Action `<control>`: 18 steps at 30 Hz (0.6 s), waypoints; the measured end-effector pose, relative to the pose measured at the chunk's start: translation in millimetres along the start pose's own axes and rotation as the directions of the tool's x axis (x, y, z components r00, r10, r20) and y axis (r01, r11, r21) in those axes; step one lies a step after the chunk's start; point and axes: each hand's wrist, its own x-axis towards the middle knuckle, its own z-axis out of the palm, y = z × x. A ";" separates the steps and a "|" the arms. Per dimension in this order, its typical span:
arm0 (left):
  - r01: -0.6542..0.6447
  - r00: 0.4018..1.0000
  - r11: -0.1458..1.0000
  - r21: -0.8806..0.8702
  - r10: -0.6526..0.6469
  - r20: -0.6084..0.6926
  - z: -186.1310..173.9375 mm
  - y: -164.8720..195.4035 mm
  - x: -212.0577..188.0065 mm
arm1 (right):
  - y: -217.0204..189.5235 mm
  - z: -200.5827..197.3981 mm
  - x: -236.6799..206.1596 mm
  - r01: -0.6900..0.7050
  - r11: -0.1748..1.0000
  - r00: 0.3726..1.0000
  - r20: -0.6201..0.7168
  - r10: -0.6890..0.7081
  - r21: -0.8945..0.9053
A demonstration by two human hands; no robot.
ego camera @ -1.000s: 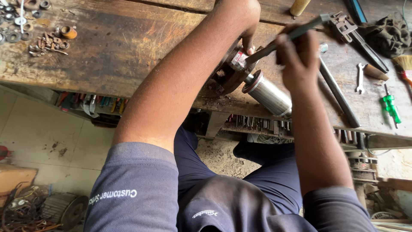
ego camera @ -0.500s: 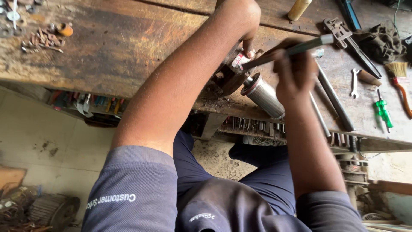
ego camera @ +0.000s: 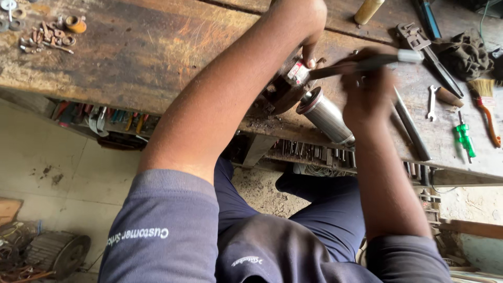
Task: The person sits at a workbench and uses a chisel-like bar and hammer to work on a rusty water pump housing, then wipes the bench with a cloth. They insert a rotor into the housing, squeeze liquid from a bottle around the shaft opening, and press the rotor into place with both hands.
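A rusty motor part [ego camera: 280,91] with a shiny steel cylinder [ego camera: 326,116] sticking out lies at the near edge of the worn wooden bench [ego camera: 157,57]. My left hand [ego camera: 310,31] reaches over from above and grips the rusty part, its fingertips by a small red and white label. My right hand [ego camera: 367,91], blurred by motion, is closed on a long tool with a grey handle [ego camera: 377,62]. The tool's dark tip points at the top of the part, next to my left fingers.
Right of my hands lie a long metal rod [ego camera: 411,131], a pipe wrench [ego camera: 424,50], a small spanner [ego camera: 432,102], a green screwdriver [ego camera: 463,139], a brush [ego camera: 484,102] and a dark rag [ego camera: 463,52]. Washers and bolts [ego camera: 47,34] sit far left. Tools fill the shelf [ego camera: 105,120] under the bench.
My right hand has dropped lower and the tool now lies flatter, its tip still at the part. My left hand stays on the part. The view has shifted slightly.
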 end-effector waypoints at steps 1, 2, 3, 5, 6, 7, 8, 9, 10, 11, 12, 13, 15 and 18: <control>0.000 1.000 1.000 -0.002 0.000 -0.004 -0.3 0.9 0.3 | -3.4 0.0 -0.6 0.036 0.985 0.998 0.062 -0.026 -0.171; -0.002 1.000 1.000 0.001 0.002 -0.006 -0.1 1.5 0.4 | -6.4 0.4 -1.3 0.057 0.991 0.998 0.017 -0.055 -0.124; -0.003 1.000 1.000 0.003 0.004 -0.011 -0.9 2.0 0.8 | -8.9 1.1 -1.5 0.086 0.993 0.996 -0.031 -0.089 -0.081; -0.007 1.000 1.000 -0.017 0.006 -0.017 -0.5 2.3 0.2 | -12.0 3.0 -1.4 0.106 0.994 0.994 -0.030 -0.107 -0.038; -0.009 1.000 0.999 -0.033 0.008 -0.021 0.5 1.5 -0.5 | -12.9 3.7 -1.6 0.075 0.996 0.997 0.010 -0.075 -0.048; -0.012 1.000 0.999 -0.037 0.011 -0.026 1.3 1.8 -1.5 | -12.9 5.7 -1.2 0.050 0.997 0.998 0.037 -0.048 -0.060; -0.014 0.999 0.999 -0.040 0.012 -0.032 1.4 3.1 -2.6 | -12.8 7.0 -1.3 0.047 0.998 0.998 -0.031 -0.048 -0.051; -0.011 0.999 0.999 -0.045 0.009 -0.045 1.4 2.9 -3.6 | -12.0 8.7 -1.0 0.052 0.998 0.994 -0.095 -0.055 -0.042; -0.007 0.999 0.998 -0.059 0.004 -0.049 2.8 2.2 -5.1 | -11.3 10.4 -1.3 0.058 0.998 0.987 -0.147 -0.061 -0.024; -0.013 0.998 0.997 -0.078 0.008 -0.057 4.2 2.7 -6.2 | -10.4 10.8 -1.5 0.067 0.997 0.993 -0.092 -0.070 -0.036; -0.018 0.998 0.996 -0.090 0.012 -0.065 5.3 3.2 -6.9 | -9.6 11.8 -2.7 0.067 0.997 0.997 -0.043 -0.069 -0.047; -0.020 0.997 0.995 -0.101 0.012 -0.074 6.6 4.0 -7.0 | -9.1 9.9 -4.9 0.069 0.996 0.998 -0.004 -0.070 -0.059; -0.021 0.993 0.990 -0.142 0.004 -0.116 9.8 4.4 -5.2 | -9.1 3.0 -13.3 -0.137 0.955 0.980 -0.106 0.169 0.262; -0.082 0.968 0.929 -0.360 -0.011 -0.249 32.6 -3.7 0.6 | -11.9 -19.9 -39.3 -0.090 0.891 0.961 -0.196 0.195 0.446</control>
